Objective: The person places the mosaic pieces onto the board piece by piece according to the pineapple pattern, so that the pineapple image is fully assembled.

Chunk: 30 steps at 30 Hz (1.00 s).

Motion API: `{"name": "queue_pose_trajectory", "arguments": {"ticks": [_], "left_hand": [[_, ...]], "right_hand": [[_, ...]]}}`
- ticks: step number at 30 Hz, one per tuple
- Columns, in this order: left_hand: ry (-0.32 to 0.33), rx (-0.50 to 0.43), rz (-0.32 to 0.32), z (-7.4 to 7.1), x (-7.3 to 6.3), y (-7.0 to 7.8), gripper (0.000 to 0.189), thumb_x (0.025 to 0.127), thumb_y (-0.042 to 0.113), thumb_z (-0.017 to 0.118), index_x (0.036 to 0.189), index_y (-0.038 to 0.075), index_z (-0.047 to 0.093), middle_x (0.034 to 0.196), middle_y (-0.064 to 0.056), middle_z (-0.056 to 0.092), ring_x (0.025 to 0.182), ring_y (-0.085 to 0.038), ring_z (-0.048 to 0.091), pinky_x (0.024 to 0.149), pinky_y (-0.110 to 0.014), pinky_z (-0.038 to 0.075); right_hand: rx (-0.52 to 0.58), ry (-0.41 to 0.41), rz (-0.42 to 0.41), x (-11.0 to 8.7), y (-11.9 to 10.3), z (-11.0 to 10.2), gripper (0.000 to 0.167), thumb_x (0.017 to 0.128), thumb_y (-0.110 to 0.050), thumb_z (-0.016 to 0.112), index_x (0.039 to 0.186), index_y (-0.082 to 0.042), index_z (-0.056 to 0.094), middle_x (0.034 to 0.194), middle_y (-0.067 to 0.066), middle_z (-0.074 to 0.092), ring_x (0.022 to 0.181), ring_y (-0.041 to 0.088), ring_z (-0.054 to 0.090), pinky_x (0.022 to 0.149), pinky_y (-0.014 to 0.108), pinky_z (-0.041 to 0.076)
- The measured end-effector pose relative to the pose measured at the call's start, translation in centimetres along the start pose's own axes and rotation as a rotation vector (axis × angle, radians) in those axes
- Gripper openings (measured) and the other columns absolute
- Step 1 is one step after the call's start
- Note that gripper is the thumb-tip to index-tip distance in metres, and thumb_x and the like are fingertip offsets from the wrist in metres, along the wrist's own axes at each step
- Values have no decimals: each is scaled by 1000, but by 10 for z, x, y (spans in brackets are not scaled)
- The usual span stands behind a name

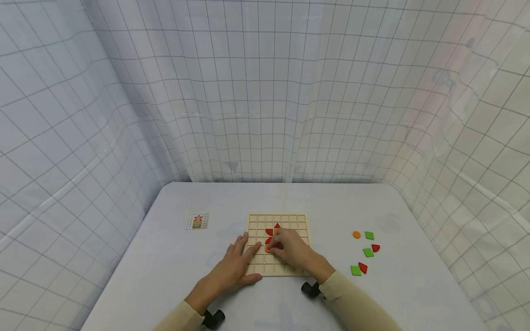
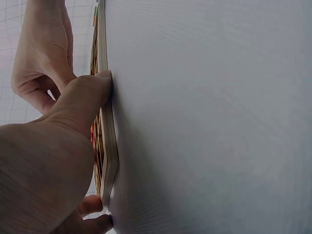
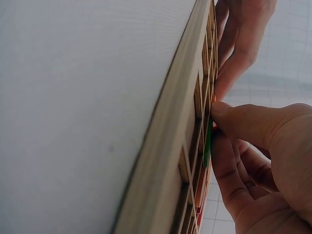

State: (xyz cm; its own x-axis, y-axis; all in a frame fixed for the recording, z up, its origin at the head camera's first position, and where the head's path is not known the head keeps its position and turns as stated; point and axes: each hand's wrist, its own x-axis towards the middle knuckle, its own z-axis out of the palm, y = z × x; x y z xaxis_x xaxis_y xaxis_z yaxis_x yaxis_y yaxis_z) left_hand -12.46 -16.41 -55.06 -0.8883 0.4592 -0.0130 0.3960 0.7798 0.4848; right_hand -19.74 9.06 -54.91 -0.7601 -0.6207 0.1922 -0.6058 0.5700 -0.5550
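A wooden grid board (image 1: 306, 220) lies on the table, with several red pieces (image 1: 269, 231) in its squares. Over its middle, my right hand (image 1: 291, 250) has thumb and forefinger pinched at an orange round piece (image 1: 267, 249). A green piece (image 3: 208, 144) sits in the board beside those fingertips in the right wrist view. My left hand (image 1: 232, 271) rests at the board's left front corner, fingers spread and mostly straight. Its thumb (image 2: 100, 85) touches the front edge in the left wrist view. My right hand hides part of the board.
Right of the board lie loose pieces: an orange disc (image 1: 356, 235), several green ones (image 1: 369, 235) and two red ones (image 1: 375, 248). A small picture card (image 1: 197, 221) with a gridded figure lies at the left. Gridded white curtains (image 1: 248, 92) surround the table.
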Motion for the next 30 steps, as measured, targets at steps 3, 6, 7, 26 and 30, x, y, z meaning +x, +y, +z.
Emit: {"name": "queue_pose_trajectory", "arguments": {"ticks": [3, 6, 7, 26, 30], "left_hand": [[0, 2, 0, 0, 0, 0, 93, 104, 53, 88, 177, 10, 50, 188, -37, 26, 176, -61, 27, 137, -82, 32], [4, 5, -1, 1, 1, 0, 93, 103, 52, 88, 177, 10, 50, 188, -37, 26, 176, -61, 28, 137, -81, 33], [3, 7, -4, 1, 1, 0, 93, 104, 53, 88, 177, 10, 50, 188, -36, 26, 176, -61, 27, 138, -81, 33], [-10, 4, -40, 2, 1, 1, 94, 102, 52, 90, 178, 13, 49, 190, -34, 24, 179, -58, 24, 141, -79, 28], [-10, 0, -45, 3, 1, 1, 94, 102, 51, 90, 178, 13, 49, 190, -34, 23, 179, -58, 23, 141, -78, 27]], "right_hand": [[4, 0, -2, 0, 0, 0, 5, 103, -8, 89, 103, -13, 92, 105, -1, 82, 97, 7, 70, 83, 21, 62], [2, 2, -9, -1, 0, 0, 4, 104, -9, 89, 105, -11, 92, 106, -1, 82, 97, 7, 70, 84, 21, 62], [4, 2, -11, -1, 0, 0, 4, 104, -9, 89, 106, -11, 92, 106, 0, 82, 97, 7, 70, 84, 21, 62], [-4, 83, 57, -22, 19, -26, 6, 103, -7, 89, 108, -9, 92, 105, 1, 81, 93, 9, 70, 83, 22, 63], [-1, 105, 113, -31, 29, -34, 9, 103, -6, 89, 110, -9, 91, 106, 1, 79, 92, 8, 68, 83, 22, 62]]}}
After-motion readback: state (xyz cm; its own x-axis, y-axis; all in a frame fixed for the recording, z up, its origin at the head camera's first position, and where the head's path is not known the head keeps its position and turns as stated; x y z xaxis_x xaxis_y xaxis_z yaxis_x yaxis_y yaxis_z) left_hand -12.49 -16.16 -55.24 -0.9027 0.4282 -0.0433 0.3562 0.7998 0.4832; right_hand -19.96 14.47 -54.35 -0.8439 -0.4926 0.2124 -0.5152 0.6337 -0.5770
